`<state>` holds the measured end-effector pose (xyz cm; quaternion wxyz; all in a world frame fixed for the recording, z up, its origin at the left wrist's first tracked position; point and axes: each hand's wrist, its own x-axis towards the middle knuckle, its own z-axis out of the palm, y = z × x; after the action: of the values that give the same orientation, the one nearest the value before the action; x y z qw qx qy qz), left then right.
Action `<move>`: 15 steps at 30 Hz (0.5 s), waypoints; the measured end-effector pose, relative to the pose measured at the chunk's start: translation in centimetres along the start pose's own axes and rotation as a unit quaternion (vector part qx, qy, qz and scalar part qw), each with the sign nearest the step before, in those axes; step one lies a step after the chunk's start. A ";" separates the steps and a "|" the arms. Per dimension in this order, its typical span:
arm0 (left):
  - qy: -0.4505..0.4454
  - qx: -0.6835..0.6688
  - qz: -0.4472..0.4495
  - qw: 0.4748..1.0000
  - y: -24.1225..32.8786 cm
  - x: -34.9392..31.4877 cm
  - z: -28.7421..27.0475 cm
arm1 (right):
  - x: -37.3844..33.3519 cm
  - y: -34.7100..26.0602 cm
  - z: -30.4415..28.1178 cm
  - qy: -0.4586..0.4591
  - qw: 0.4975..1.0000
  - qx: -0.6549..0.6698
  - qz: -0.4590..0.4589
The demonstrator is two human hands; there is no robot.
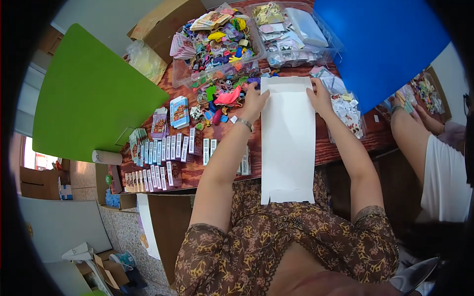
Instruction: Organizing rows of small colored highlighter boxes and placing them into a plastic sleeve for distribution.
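Note:
A long white cardboard box (288,138), seen as a shallow tray with a folded far end, stretches from the table toward my lap. My left hand (255,103) is closed on its far left edge, the thumb on the rim. At the far right edge my right hand (321,98) grips it the same way. Just left of my left hand lies a heap of small colourful plastic toys (224,98). Near my right hand sits a clear tray of small printed paper pieces (347,114).
Rows of small card boxes (163,148) stand on the left. Two clear bins, one of mixed toys (217,44) and one of paper packets (276,37), sit at the back. Green (89,98) and blue (390,44) panels flank the table. Another person's hand (424,118) is at right.

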<state>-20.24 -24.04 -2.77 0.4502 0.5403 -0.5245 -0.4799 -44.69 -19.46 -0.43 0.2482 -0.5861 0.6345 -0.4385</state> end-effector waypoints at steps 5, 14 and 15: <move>-0.016 0.144 0.043 0.989 -1.7 3.5 1.2 | 1.1 4.4 1.7 0.058 0.995 -0.076 0.036; 0.020 0.182 0.086 0.979 -1.6 3.3 -0.2 | 1.3 3.8 3.7 0.085 0.996 0.008 0.031; 0.012 0.191 0.074 0.979 -1.2 3.2 -0.2 | 1.3 3.3 3.3 0.059 0.996 -0.009 0.072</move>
<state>-19.94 -27.15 -4.11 0.3790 0.5818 -0.6393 -0.3302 -43.96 -21.80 -4.56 0.2357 -0.5142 0.6922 -0.4482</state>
